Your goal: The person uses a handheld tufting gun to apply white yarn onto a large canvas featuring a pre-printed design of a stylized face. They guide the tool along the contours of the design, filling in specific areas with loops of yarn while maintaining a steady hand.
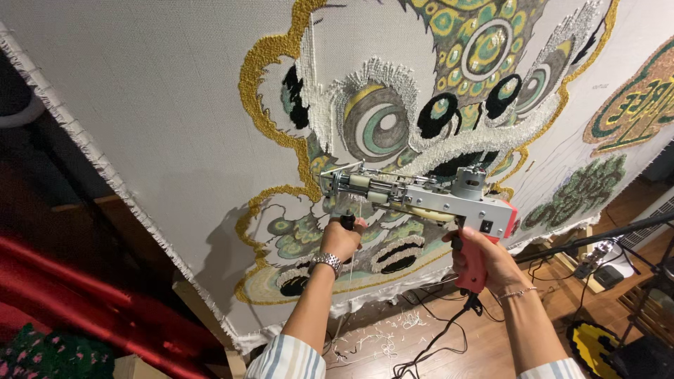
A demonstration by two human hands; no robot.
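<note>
- While both forearms reach up in striped sleeves, the left hand [341, 240] is clenched round the black front handle [347, 222] of the tufting gun [421, 198]; a metal wristwatch [326, 261] sits on that wrist.
- Right hand [484, 260] is wrapped round the red pistol grip [472, 270] at the gun's rear; a thin bracelet [516, 293] is on that wrist.
- Gun lies roughly level, grey metal body with a red rear end; its needle end points left and meets the cloth beside the yellow outline.
- Black power cord [439, 337] hangs from the grip's base and runs down to the wooden floor [491, 351], which is littered with pale yarn scraps [382, 340].
- Behind the gun: stretched white backing cloth [161, 105] with a part-tufted lion-dance face [421, 105] – yellow outline, grey-green ringed eyes, black nostrils, white fluffy trim.
- Cloth's frayed edge [91, 151] runs diagonally at the left.
- Further right on the cloth: a green tufted patch [579, 189] and a green-and-gold emblem [635, 105].
- Low right on the floor: a yellow-and-black pixel rug [590, 347], a black stand [632, 231].
- Low left: red shiny fabric [70, 281].
</note>
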